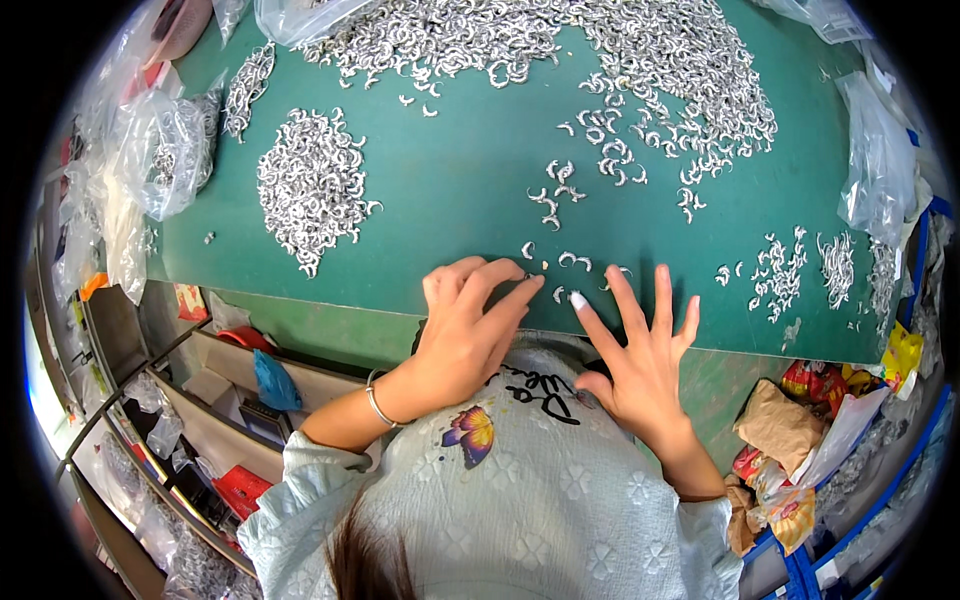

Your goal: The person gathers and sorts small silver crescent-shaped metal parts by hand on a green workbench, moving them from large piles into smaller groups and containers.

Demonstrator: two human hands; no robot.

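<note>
Two bare hands at the near edge of the green surface (450, 180). Left hand (462, 325): fingers bent, tips lowered beside a few loose silvery crescent pieces (568, 256); cannot tell whether it pinches one. Right hand (645, 370): released, fingers splayed, tips by the same scatter. Large heap (690, 80) of like crescents along the far side; smaller pile (312, 190) toward the left; small clusters (838, 268) near the right end.
</note>
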